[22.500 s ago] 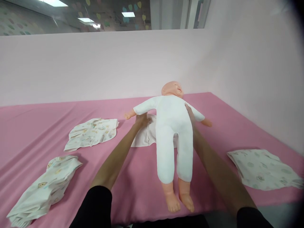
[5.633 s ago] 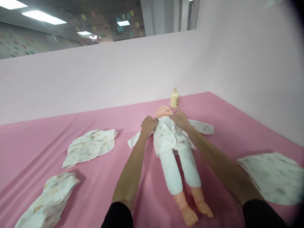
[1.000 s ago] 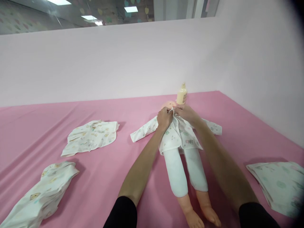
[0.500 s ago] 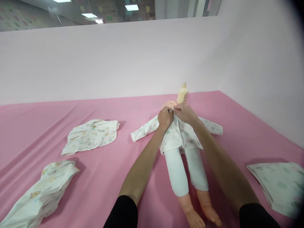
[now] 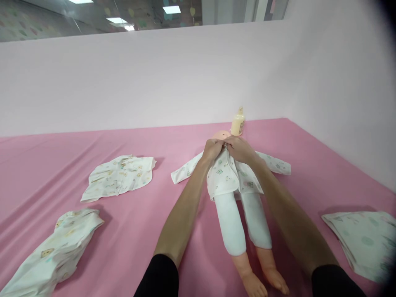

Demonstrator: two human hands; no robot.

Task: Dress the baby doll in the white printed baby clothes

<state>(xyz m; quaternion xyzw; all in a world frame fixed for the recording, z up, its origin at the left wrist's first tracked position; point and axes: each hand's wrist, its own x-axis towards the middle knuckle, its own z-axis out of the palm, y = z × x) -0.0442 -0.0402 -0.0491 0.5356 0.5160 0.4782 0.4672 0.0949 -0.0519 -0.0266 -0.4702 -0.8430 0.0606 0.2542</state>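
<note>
A baby doll (image 5: 230,225) lies on its back, feet toward me, in white leggings and a white printed baby shirt (image 5: 224,175). The shirt's long sleeves stretch out to both sides. At its neckline, my left hand (image 5: 213,149) is closed with the fingertips pinching the thin white tie strings. Close against it, my right hand (image 5: 240,149) pinches at the same spot, fingers bent and closed. Fingers hide most of the strings and the doll's chin. Only the top of the doll's head (image 5: 220,135) shows beyond my hands.
A pump bottle (image 5: 238,123) of pale yellow liquid stands behind the doll's head, near the white wall. Two printed baby garments (image 5: 120,175) (image 5: 55,251) lie to the left on the pink sheet (image 5: 130,231). Folded printed cloth (image 5: 365,239) lies at the right.
Both hands have come closer together at the neckline. The white string loop that showed between them is now mostly covered by the fingers. The doll has hardly moved.
</note>
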